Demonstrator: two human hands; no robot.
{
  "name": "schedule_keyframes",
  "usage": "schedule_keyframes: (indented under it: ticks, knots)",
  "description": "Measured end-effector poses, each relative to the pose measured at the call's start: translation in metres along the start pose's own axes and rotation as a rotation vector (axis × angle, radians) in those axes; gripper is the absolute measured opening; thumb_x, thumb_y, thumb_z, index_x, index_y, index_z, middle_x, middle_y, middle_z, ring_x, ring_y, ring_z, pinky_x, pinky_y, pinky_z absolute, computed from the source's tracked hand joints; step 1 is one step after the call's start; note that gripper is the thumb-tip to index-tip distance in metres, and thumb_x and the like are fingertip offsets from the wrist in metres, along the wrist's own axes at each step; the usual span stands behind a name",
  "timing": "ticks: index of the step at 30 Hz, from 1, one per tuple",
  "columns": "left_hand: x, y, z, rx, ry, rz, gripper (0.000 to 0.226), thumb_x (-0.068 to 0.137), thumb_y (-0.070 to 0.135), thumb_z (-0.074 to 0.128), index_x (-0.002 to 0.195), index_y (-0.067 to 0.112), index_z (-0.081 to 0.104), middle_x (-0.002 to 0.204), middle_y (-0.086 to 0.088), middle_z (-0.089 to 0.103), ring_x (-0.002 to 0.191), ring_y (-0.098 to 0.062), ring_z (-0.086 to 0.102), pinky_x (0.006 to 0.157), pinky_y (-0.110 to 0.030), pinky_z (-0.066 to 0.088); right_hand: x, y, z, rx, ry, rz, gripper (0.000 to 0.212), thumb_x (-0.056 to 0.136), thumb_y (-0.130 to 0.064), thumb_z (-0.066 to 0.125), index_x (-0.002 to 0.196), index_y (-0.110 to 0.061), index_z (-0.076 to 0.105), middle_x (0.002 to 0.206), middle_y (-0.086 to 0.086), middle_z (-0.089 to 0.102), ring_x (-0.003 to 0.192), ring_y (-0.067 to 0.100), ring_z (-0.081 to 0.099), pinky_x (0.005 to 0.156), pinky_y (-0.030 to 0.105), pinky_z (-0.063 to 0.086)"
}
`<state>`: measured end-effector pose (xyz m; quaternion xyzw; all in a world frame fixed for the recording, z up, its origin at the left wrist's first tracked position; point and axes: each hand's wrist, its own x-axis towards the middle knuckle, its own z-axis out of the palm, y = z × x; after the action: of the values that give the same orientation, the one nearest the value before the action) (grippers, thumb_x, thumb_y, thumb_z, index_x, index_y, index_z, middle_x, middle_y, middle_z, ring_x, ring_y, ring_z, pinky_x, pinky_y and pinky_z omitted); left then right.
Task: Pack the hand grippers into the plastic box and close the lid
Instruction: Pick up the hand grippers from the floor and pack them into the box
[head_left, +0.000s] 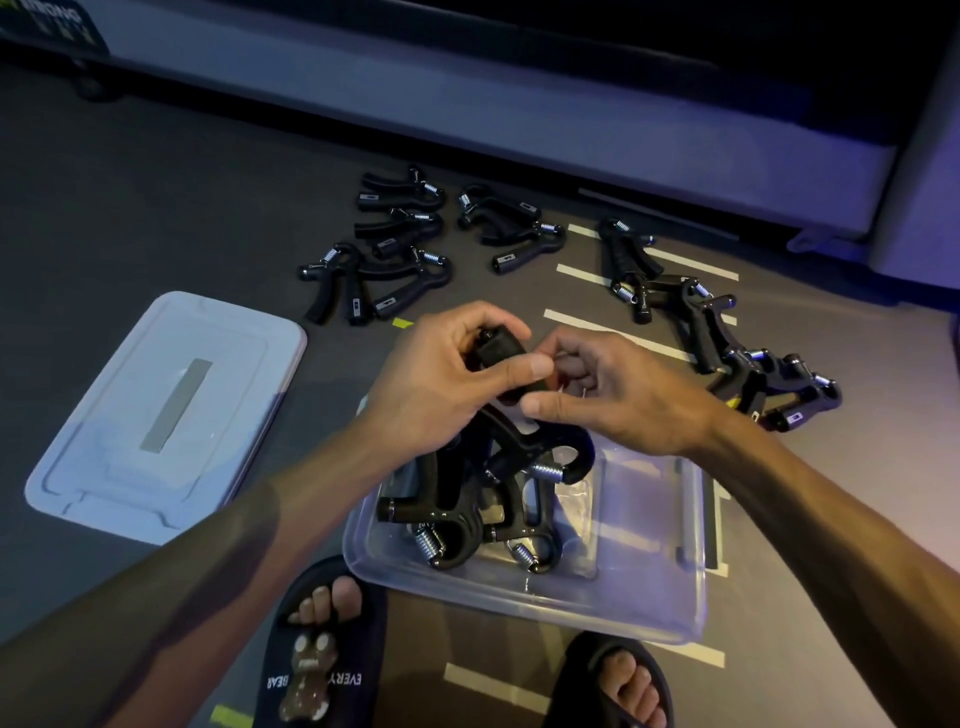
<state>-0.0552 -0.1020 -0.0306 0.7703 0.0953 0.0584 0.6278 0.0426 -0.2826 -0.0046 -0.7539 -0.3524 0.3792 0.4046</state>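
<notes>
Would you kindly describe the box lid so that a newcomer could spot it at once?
Start at the clear plastic box on the dark floor in front of the person's feet. To its left, apart from it, lies the lid, flat on the floor. It is the only pale, rounded rectangle there, with a grey strip down its middle, unlike the black hand grippers scattered beyond it.

Black hand grippers (400, 244) with silver springs; clear plastic box (644, 587); pale translucent lid (156, 415) bearing a grey strip; dark slippers (322, 649), white lettering.
</notes>
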Motion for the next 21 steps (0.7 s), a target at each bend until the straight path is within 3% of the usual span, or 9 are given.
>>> schedule_keyframes:
  ticks: [2, 5, 7, 9, 13, 17, 19, 21]
  knots:
    - [-0.001, -0.002, 0.000, 0.174, -0.022, 0.013, 0.035, 0.087, 0.052, 0.071, 0.115, 0.030, 0.068, 0.089, 0.018, 0.073, 0.084, 0.002, 0.068, 0.079, -0.024, 0.052, -0.004, 0.001, -0.001, -0.003, 0.001, 0.049, 0.029, 0.090, -0.023, 0.071, 0.110, -0.007, 0.057, 0.078, -0.001, 0.072, 0.062, 0.008, 0.060, 0.061, 0.026, 0.047]
    - [-0.001, -0.010, -0.009, 0.332, 0.027, 0.037, 0.027, 0.100, 0.047, 0.056, 0.121, 0.032, 0.065, 0.104, 0.020, 0.073, 0.105, 0.005, 0.065, 0.096, -0.031, 0.049, -0.013, 0.010, -0.011, -0.027, -0.004, 0.194, 0.024, 0.092, -0.021, 0.067, 0.109, -0.008, 0.056, 0.085, 0.007, 0.075, 0.081, 0.026, 0.072, 0.073, 0.040, 0.058]
    - [-0.003, -0.019, -0.017, 0.422, 0.079, 0.058, 0.024, 0.103, 0.041, 0.054, 0.120, 0.030, 0.066, 0.109, 0.018, 0.071, 0.110, 0.002, 0.061, 0.099, -0.029, 0.046, -0.019, 0.022, -0.013, -0.152, -0.011, 0.341, 0.016, 0.093, -0.026, 0.066, 0.101, -0.015, 0.058, 0.081, 0.006, 0.073, 0.077, 0.026, 0.070, 0.069, 0.033, 0.055]
    - [-0.006, -0.031, -0.023, 0.487, 0.090, 0.055, 0.022, 0.104, 0.038, 0.053, 0.119, 0.030, 0.067, 0.112, 0.018, 0.068, 0.113, -0.003, 0.058, 0.099, -0.028, 0.044, -0.023, 0.039, -0.006, -0.298, -0.021, 0.521, 0.017, 0.093, -0.030, 0.066, 0.096, -0.015, 0.058, 0.079, 0.007, 0.071, 0.074, 0.023, 0.068, 0.070, 0.034, 0.052]
    - [-0.009, -0.050, -0.025, 0.514, 0.090, 0.075, 0.023, 0.103, 0.036, 0.053, 0.116, 0.030, 0.070, 0.112, 0.017, 0.068, 0.115, -0.007, 0.057, 0.100, -0.030, 0.044, -0.020, 0.075, 0.019, -0.401, -0.014, 0.734, 0.023, 0.091, -0.032, 0.060, 0.104, -0.014, 0.056, 0.101, 0.011, 0.066, 0.088, 0.028, 0.065, 0.075, 0.037, 0.053]
    - [-0.007, -0.053, -0.025, 0.444, 0.126, 0.038, 0.020, 0.103, 0.031, 0.056, 0.113, 0.032, 0.073, 0.110, 0.020, 0.069, 0.114, -0.001, 0.056, 0.098, -0.020, 0.041, -0.010, 0.089, 0.042, -0.220, 0.002, 0.770, 0.009, 0.097, -0.020, 0.057, 0.090, -0.017, 0.054, 0.088, 0.014, 0.065, 0.072, 0.032, 0.065, 0.060, 0.040, 0.059]
    - [-0.008, -0.053, -0.024, 0.442, 0.135, 0.047, 0.019, 0.102, 0.028, 0.057, 0.112, 0.031, 0.073, 0.110, 0.021, 0.068, 0.114, 0.002, 0.055, 0.097, -0.013, 0.039, -0.006, 0.096, 0.053, -0.072, 0.009, 0.809, 0.015, 0.099, -0.014, 0.055, 0.085, -0.018, 0.052, 0.073, 0.008, 0.058, 0.058, 0.023, 0.058, 0.049, 0.032, 0.054]
    - [-0.010, -0.052, -0.023, 0.438, 0.147, 0.065, 0.019, 0.102, 0.023, 0.058, 0.112, 0.027, 0.074, 0.109, 0.023, 0.067, 0.113, 0.005, 0.054, 0.095, -0.007, 0.035, -0.006, 0.107, 0.061, -0.018, -0.003, 0.806, 0.013, 0.099, -0.013, 0.055, 0.088, -0.020, 0.053, 0.072, 0.005, 0.056, 0.054, 0.017, 0.053, 0.047, 0.025, 0.050]
